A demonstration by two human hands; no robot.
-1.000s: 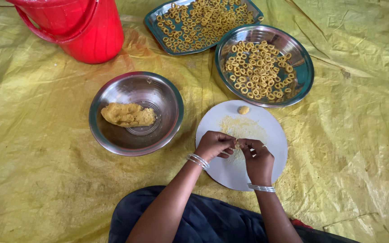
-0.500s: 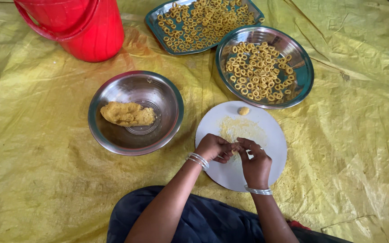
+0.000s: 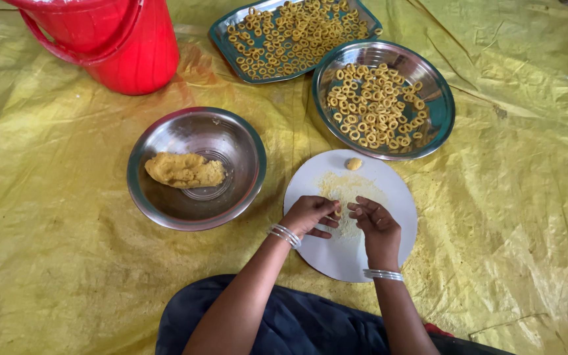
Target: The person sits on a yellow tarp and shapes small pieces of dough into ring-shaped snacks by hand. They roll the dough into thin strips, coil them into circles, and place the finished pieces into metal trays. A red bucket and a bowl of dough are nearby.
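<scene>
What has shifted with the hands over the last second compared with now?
Barely anything: the left hand and right hand stay together over the white plate, fingertips working a small piece of dough; the right hand's fingers look slightly more spread. Dough bowl, small dough ball, ring trays and red bucket unchanged.

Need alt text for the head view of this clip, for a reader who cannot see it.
Two hands, left and right, meet fingertip to fingertip over a white plate dusted with yellow crumbs, on a yellow sheet. A steel bowl holds a dough lump; a round tray and a rectangular tray hold dough rings beside a red bucket.
</scene>
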